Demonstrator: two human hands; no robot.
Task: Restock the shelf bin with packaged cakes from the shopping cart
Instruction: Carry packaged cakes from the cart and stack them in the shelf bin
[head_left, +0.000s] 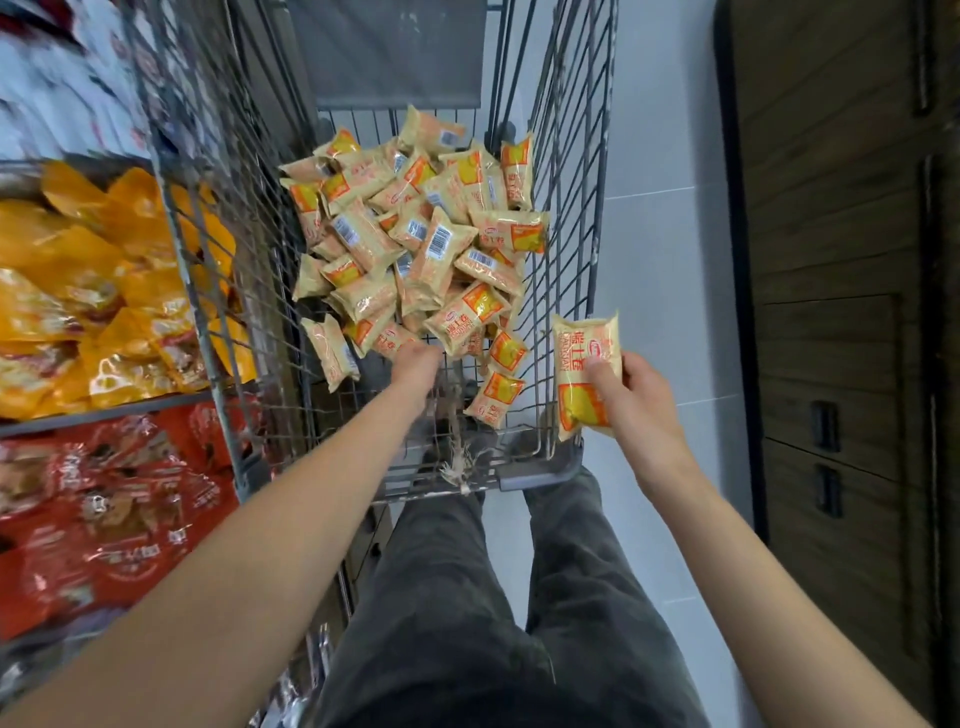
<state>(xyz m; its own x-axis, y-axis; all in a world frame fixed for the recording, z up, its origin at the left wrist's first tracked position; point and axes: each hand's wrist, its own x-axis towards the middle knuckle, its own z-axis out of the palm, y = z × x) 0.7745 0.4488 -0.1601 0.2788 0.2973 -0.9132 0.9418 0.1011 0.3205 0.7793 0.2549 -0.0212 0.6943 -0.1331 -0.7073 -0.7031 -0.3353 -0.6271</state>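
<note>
A wire shopping cart (566, 171) stands in front of me with a heap of several tan and yellow packaged cakes (415, 244) in its basket. My left hand (415, 364) reaches down into the cart and touches the near edge of the heap; its fingers are hidden under a pack, so its grip cannot be made out. My right hand (644, 400) holds one packaged cake (587, 374) upright just outside the cart's right near corner, thumb on its face.
Shelf bins on the left hold orange snack bags (88, 291) above and red snack bags (104, 509) below, close against the cart's left side. A dark wooden cabinet (841, 312) lines the right. Pale tiled floor (660, 234) runs between cart and cabinet.
</note>
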